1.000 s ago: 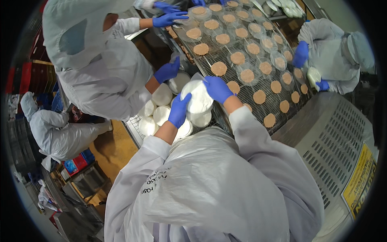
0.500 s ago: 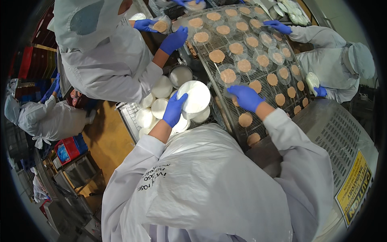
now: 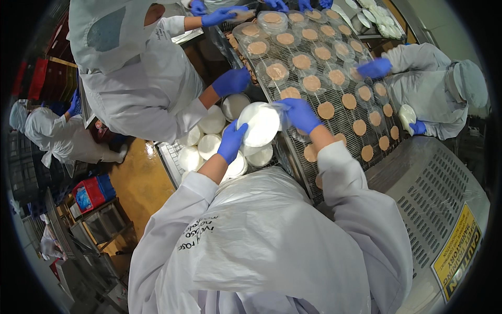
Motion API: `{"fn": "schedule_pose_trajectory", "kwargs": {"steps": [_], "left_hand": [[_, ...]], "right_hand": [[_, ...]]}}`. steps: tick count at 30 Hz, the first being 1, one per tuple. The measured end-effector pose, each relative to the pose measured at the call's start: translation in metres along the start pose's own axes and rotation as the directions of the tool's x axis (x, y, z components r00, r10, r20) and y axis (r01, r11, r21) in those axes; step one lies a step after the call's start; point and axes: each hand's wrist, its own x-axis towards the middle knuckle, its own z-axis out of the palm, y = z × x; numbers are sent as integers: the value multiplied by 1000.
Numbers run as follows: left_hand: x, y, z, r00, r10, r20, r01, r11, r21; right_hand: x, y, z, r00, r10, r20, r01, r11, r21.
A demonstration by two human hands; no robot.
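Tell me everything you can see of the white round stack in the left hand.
The white round stack looks like thin, slightly glossy film sheets, pale and smooth, its broad face turned up toward the camera. The left hand grips its left edge, thumb over the face. At its upper right edge, by the fingers of the right hand, a thin clear layer shows; whether they pinch it is unclear. It is above other white rounds, left of the mesh belt.
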Motion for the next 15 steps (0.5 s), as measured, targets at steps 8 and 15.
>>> {"fn": "schedule_pose_trajectory", "kwargs": {"steps": [8,15], "left_hand": [[-5,-6,8,999,-39,37,43,991,-127],[12,1,50,991,5,134,-1,1000,-29]], "right_hand": [[13,152,-193,627,-149,-765,-260,885,-386],[3,149,-105,978,8,-208,-174,580,-796]]}}
